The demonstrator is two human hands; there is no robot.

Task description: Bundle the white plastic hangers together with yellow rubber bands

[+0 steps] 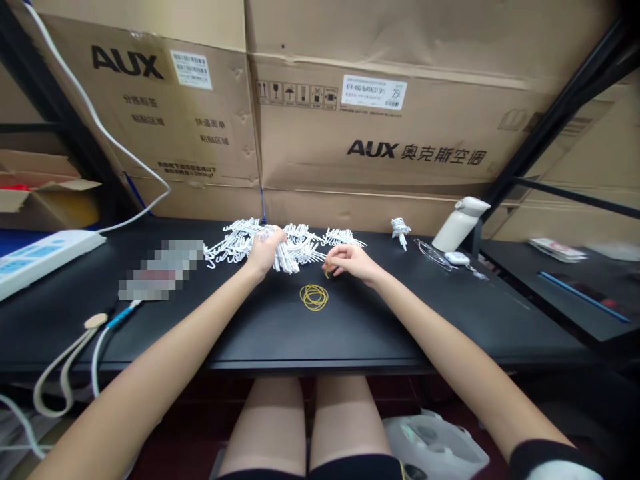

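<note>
My left hand (267, 248) is closed around a bundle of thin white hooks (287, 260), whose straight ends stick out below the fingers. In a pinch between thumb and fingertips, my right hand (354, 261) has a yellow rubber band (327, 272), partly hidden by the fingers. Several more yellow rubber bands (314, 298) lie in a loose pile on the black table, nearer to me. Behind and beside my hands spread rows of loose white hooks (235, 243), with another cluster of hooks (341, 237) just beyond my right hand.
A tied white bundle (400, 228) stands at the back right, near glasses (434, 255), a white earphone case (457, 259) and a white bottle (461, 223). On the left are a blurred-out object (163, 270) with a cable and a power strip (45, 257). Cardboard boxes (310, 147) wall the back.
</note>
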